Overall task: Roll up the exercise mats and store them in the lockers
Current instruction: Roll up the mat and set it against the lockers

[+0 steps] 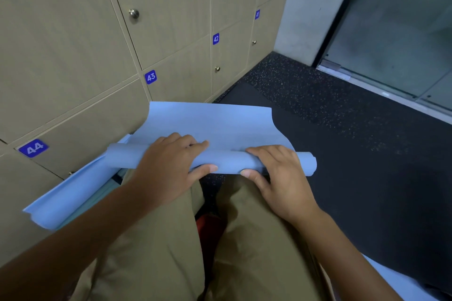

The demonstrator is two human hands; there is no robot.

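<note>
Left hand [168, 168] clenched round rolled part of blue mat [210, 122]: fingers curled over top, thumb underneath. Right hand [281, 178] likewise grasping roll nearer its right end, thumb at near side. Unrolled flap spread ahead on dark floor [342, 129], beside lockers [73, 44] numbered 41–44. Second blue mat [71, 193] lying at lower left against lockers.

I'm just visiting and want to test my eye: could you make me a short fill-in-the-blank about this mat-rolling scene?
1. Both hands grip a partly rolled mat coloured ____.
2. The locker label nearest the left hand reads ____.
3. The right hand holds the roll near its ____ end.
4. The lockers' doors are all ____.

Missing words: blue; 44; right; closed
</note>
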